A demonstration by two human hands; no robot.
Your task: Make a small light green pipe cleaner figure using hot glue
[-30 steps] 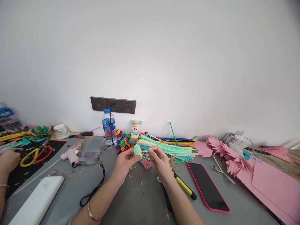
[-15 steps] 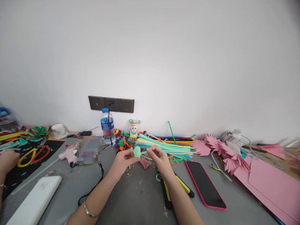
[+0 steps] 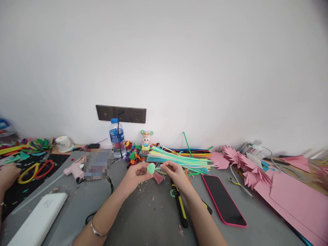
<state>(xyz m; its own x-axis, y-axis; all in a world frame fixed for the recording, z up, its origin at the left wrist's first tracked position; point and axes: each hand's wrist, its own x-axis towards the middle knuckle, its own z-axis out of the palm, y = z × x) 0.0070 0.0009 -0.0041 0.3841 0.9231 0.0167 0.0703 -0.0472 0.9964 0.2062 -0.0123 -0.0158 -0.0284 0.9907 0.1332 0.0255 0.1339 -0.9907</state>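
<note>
My left hand (image 3: 138, 175) pinches a mint-green coil of pipe cleaner (image 3: 151, 168), wound into a small rounded bud. From the coil a short stretch of green strand runs towards my right hand (image 3: 174, 171), whose thumb and fingers are closed on it; the strand's end is hidden in the grip. Both hands hover above the grey table, just in front of a bundle of loose pipe cleaners (image 3: 179, 159). Beneath my right forearm lie yellow-and-black pliers (image 3: 181, 205), partly covered. Cut pink pipe cleaner pieces (image 3: 159, 177) lie just behind the hands.
A phone (image 3: 224, 200) lies right of my arm, beside pink paper sheets (image 3: 299, 205). Left are a white power bank (image 3: 38, 218), a pink glue gun (image 3: 75, 169) and a water bottle (image 3: 117, 138). Another person's hand (image 3: 9, 176) is near red-and-yellow scissors (image 3: 38, 171).
The green coil has turned between my fingers and shifted slightly right. My right forearm has moved a little right, showing more of one pliers handle and covering more of the other.
</note>
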